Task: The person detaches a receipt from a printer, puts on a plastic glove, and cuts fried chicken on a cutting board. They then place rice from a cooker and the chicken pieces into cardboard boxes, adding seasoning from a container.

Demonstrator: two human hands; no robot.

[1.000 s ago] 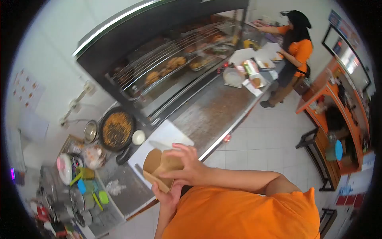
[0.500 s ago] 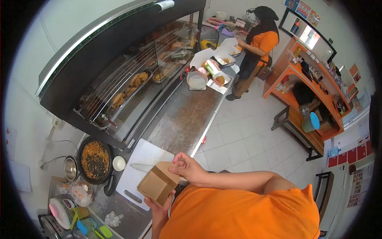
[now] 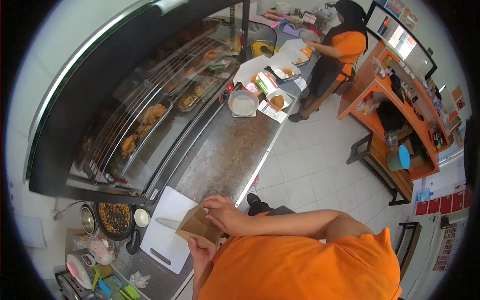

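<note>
An open brown cardboard box (image 3: 192,226) is held between my hands, over the right side of a white cutting board (image 3: 162,250). My left hand (image 3: 201,253) grips the box from below, with the thumb on its lower edge. On the upper right side of the box, my right hand (image 3: 223,214) has its fingers bent over the wall. A knife (image 3: 169,223) lies on the board just left of the box.
A glass food display (image 3: 145,110) with fried pieces rises at the left. Beside it are a black pan (image 3: 115,220), a white bowl (image 3: 142,217) and utensils. Filled boxes (image 3: 280,70) and a clear container (image 3: 243,103) stand farther along the counter, near a co-worker (image 3: 340,50).
My right hand has gone from pinching the box's flap to wrapping over its side. The box is turned slightly. The view has shifted, and the display looks nearer.
</note>
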